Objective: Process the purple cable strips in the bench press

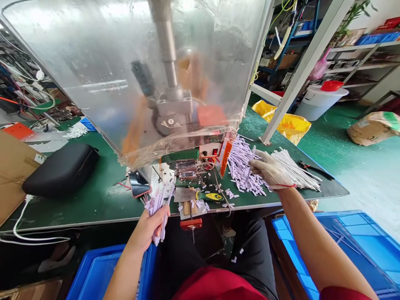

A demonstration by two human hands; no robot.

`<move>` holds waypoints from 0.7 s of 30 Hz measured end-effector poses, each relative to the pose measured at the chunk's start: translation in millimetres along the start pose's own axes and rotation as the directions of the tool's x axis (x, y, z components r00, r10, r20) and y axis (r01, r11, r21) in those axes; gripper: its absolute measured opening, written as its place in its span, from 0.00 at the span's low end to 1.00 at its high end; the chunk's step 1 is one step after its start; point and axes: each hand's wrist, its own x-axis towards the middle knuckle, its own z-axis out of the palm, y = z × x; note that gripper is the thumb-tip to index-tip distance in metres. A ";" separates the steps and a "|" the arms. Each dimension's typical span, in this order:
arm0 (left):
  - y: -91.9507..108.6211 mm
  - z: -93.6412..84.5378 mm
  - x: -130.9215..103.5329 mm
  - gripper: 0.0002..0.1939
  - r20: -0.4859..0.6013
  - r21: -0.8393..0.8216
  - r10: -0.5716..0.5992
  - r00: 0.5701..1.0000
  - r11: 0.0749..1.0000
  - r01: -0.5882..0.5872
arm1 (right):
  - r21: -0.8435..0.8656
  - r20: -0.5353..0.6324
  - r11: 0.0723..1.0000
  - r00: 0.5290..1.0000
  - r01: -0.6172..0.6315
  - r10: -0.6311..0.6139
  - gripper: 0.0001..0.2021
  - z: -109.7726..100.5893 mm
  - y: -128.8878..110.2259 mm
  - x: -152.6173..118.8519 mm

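While you faced the bench: your hands were apart, the left low at the front edge, the right over the top at the other side.
Left hand: bare, its fingers closed around a bunch of lilac strips – the tops fanned out above your fist, the lower ends poking out beneath.
Right hand: in a white glove, fingers partly curled at the edge of the pile; one strip stood at your fingertips – whether they gripped it, the view could not tell.
Pile contents: more lilac strips, heaped loosely, short bits scattered on its near side.
White strands: bundled just beside your glove, near the pliers.
Scraper: lying between your hands, blade toward your left, green-and-yellow handle toward your right.
Guard: a clear sheet in front of you, the press showing through it.
Case: black, on the bench's left.
Blue bins: one by your left forearm, another beside your right.
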 end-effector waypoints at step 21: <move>-31.6 -5.4 -3.0 0.20 -0.063 -0.334 -0.059 0.996 0.942 0.035 | 0.117 0.459 0.917 0.839 -0.382 0.291 0.13 192.4 -10.0 -69.5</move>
